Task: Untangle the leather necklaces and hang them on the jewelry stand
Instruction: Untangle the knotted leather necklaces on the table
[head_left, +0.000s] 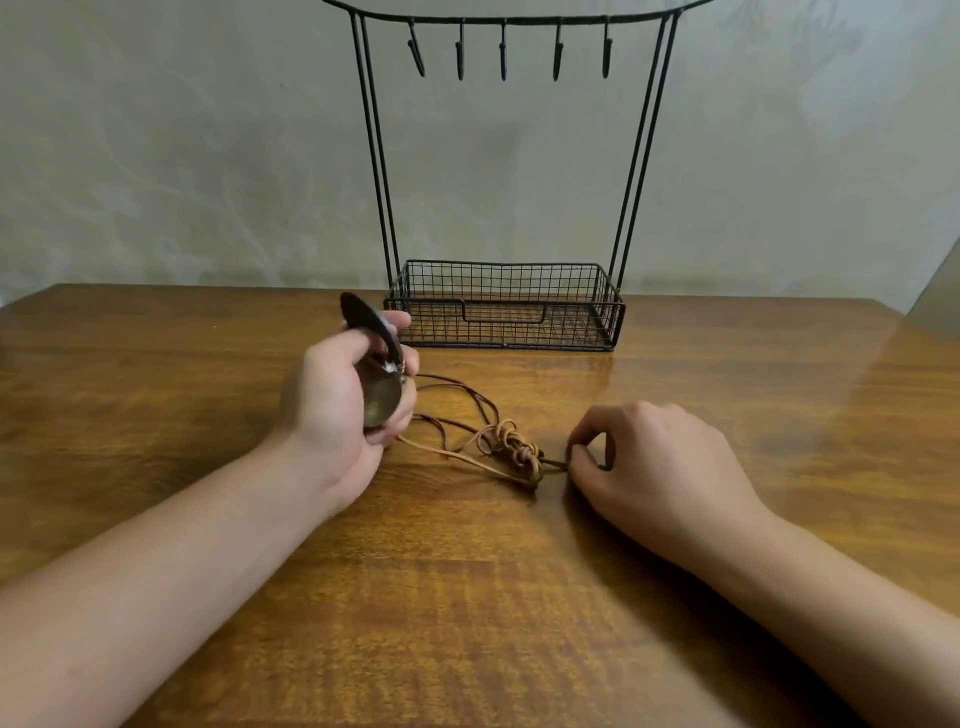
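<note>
Two bare hands work over the wooden table (467, 597). The left hand (337, 410) is closed around two pendants: a dark feather-shaped one (363, 317) sticking up past the fingers, and a round brass-coloured one (382, 400) below it. Their leather cords (457, 415), dark brown and tan, trail to one tangled knot (514, 447) lying on the table between the hands. The right hand (654, 462) pinches a cord end just beside the knot. Behind stands one black wire jewelry stand (504, 306) with five bare hooks (503, 52) above its basket
</note>
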